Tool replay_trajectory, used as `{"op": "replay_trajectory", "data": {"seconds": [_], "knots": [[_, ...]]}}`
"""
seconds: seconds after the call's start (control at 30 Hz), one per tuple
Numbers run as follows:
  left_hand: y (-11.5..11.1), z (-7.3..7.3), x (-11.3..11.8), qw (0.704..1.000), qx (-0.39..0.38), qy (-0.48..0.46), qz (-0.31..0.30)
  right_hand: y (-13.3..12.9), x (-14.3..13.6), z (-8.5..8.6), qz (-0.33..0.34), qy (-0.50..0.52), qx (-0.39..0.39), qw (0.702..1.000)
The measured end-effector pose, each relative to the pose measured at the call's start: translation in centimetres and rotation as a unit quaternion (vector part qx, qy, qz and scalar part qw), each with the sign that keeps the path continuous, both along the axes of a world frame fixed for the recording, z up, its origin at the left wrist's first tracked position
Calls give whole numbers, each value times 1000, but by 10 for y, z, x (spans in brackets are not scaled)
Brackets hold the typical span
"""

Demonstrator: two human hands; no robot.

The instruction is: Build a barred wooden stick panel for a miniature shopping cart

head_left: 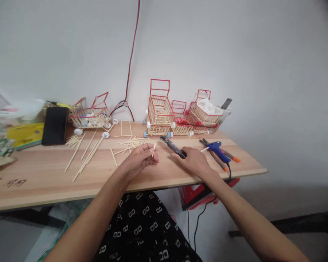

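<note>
My left hand (140,159) is pinching a short stick (154,150); my right hand (196,160) is gripping a dark tool (173,146). Wheeled carts (160,129) are standing assembled; loose sticks (90,157) and flat frames (121,128) (unattached) are lying on the desk (50,178).

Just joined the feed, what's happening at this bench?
A person's left hand holds a short wooden stick, while the right hand is on a dark hand tool. Loose sticks lie behind the left hand. Small red-trimmed stick carts stand along the wall, and a blue glue gun lies to the right.
</note>
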State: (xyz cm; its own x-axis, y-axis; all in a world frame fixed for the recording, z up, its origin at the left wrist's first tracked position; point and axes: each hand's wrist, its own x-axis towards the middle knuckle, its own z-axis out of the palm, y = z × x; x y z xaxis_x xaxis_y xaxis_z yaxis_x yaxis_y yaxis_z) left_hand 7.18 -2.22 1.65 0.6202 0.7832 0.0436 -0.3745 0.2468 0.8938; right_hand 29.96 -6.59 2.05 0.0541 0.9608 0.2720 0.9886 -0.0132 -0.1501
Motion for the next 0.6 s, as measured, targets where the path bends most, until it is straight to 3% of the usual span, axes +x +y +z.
{"op": "replay_trajectory", "data": {"seconds": [0.2,0.43,0.53,0.6], "knots": [[1,4,-11,997,-77,6,13,16,-3,-18,-35,-67,44,996],[1,-2,-26,995,-98,-7,28,24,-6,-33,-17,-74,76,994],[0,-5,-31,994,-108,-5,25,19,-11,-26,25,-47,111,992],[-2,-6,-31,993,-118,-8,24,13,-19,-17,104,-11,149,983]]}}
